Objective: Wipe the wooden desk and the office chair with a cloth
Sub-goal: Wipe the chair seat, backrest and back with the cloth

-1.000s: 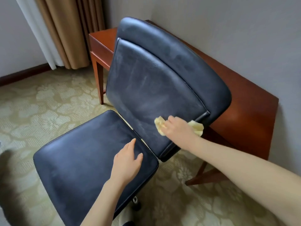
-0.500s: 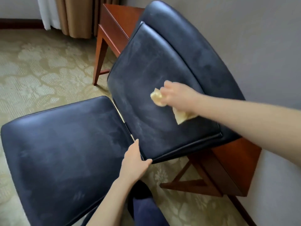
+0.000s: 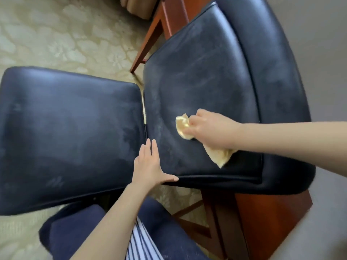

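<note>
The right hand (image 3: 210, 130) is clutching a crumpled yellow cloth (image 3: 219, 156) and pressing it against the backrest (image 3: 202, 76) of the black office chair (image 3: 272, 91), at about four o'clock from the pad's middle. One tail of the cloth is poking out toward nine o'clock and another is trailing toward six. The left hand (image 3: 150, 166), at six o'clock of the view, is lying flat and released, holding nothing. Its fingers are straight and its thumb is spreading along the backrest's lower edge, seemingly steadying the chair. The seat (image 3: 69, 132) is filling the nine o'clock side, and the reddish wooden table (image 3: 266, 222) is showing behind the chair at five o'clock and again at twelve, against the grey wall (image 3: 319, 53). By the look of it, the job is sitting in its chair stage: the backrest is being worked now, yet pale hazy streaks are showing across its upper part and across the seat, so both are probably needing more passes. Whether the table is wiped already cannot be told — too little of its top is showing, and nothing is touching it.
</note>
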A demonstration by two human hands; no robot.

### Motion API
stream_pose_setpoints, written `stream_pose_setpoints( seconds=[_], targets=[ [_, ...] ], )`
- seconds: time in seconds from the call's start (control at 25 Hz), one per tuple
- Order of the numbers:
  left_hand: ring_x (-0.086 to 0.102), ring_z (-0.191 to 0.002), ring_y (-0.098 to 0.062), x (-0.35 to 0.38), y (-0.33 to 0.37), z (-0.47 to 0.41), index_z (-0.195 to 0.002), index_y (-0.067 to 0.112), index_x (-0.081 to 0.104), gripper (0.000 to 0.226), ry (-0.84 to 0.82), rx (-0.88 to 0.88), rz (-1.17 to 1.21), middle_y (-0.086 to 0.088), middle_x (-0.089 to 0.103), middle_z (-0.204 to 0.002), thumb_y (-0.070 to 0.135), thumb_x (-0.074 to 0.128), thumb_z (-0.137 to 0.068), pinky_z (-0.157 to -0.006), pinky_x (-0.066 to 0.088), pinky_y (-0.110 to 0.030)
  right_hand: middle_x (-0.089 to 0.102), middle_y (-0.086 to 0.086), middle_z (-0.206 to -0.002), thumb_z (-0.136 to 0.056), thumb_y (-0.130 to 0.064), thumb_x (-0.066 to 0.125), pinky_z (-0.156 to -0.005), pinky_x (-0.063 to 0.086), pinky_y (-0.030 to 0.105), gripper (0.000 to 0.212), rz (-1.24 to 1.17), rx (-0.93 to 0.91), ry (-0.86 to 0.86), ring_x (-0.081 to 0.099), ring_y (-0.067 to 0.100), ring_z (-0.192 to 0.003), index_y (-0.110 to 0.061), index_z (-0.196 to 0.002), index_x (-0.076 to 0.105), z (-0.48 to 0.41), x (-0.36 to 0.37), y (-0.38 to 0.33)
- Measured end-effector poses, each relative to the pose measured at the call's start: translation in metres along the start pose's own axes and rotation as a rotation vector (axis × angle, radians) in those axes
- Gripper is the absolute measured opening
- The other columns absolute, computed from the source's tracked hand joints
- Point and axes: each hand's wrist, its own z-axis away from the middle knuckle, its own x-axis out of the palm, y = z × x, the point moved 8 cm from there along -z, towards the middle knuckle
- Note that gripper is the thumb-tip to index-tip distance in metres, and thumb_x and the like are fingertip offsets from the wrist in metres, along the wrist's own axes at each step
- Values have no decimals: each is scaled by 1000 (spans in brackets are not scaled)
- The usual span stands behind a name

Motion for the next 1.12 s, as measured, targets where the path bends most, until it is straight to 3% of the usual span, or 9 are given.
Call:
stream_pose_setpoints(
  seconds=[0.12, 0.32, 0.4, 0.64, 0.72, 0.88, 0.96, 1.04, 1.12],
  targets=[
    [-1, -146, -21, 5, -10, 0, -150, 10, -7, 135, 59, 8, 87, -4, -5, -159, 61, 78, -59, -118, 15, -38, 43, -7, -108, -94, -16, 39, -77, 43, 33, 25, -24, -292, -98, 26, 17, -88, -24, -115, 52, 10, 21, -45],
    [0, -146, -16, 28, -17, 16, -151, 13, -3, 130, 183, -43, 256, -2, -2, -159, 52, 81, -60, -117, 13, -33, 49, -7, -122, -90, -6, 39, -83, 44, 34, 47, 213, -610, -125, 37, 21, -105, -34, -126, 48, 16, 20, -59],
    [1, -146, -17, 28, -18, 16, -151, 12, -3, 130, 251, -49, 229, -3, 0, -159, 55, 80, -61, -117, 14, -34, 48, -9, -126, -92, -9, 38, -84, 45, 34, 47, 291, -583, -116, 37, 20, -108, -37, -129, 46, -8, 12, -43],
    [3, -146, -16, 28, -15, 18, -151, 13, -3, 123, 351, -36, 60, -2, -1, -160, 66, 69, -66, -117, 12, -35, 50, -1, -122, -92, -5, 43, -70, 39, 32, 44, 429, -39, 34, 41, 24, -104, -30, -127, 49, -94, -35, 55],
    [4, -146, -14, 29, -11, 22, -151, 14, -2, 120, 410, -25, 12, -2, 0, -160, 67, 66, -68, -117, 14, -36, 50, 4, -117, -90, -3, 43, -68, 36, 33, 42, 437, 41, 51, 41, 27, -101, -25, -126, 50, -101, -36, 60],
    [5, -145, -14, 28, -11, 29, -151, 15, -2, 119, 467, -54, 21, -1, -1, -160, 66, 66, -68, -117, 12, -36, 49, 3, -124, -88, 1, 40, -78, 42, 34, 48, 315, -22, -18, 38, 25, -101, -23, -128, 51, -85, -17, 25],
    [4, -145, -14, 26, -10, 30, -151, 15, -3, 120, 473, -62, -6, 0, -2, -160, 67, 66, -68, -117, 10, -37, 49, -2, -125, -88, 2, 39, -74, 42, 31, 49, 286, -140, -79, 35, 20, -98, -25, -127, 50, -61, -2, -5],
    [3, -146, -14, 24, -9, 29, -151, 16, -5, 121, 465, -70, -35, 0, -4, -160, 68, 65, -67, -117, 10, -38, 46, -8, -126, -89, -1, 38, -54, 26, 20, 48, 284, -247, -121, 34, 17, -101, -29, -127, 48, -33, 10, -31],
    [3, -146, -15, 24, -10, 27, -151, 15, -5, 122, 446, -72, -46, 0, -5, -160, 69, 66, -66, -117, 10, -38, 44, -11, -126, -91, -4, 38, -46, 10, 21, 47, 297, -334, -132, 31, 13, -96, -33, -127, 44, -3, 16, -50]
  ],
)
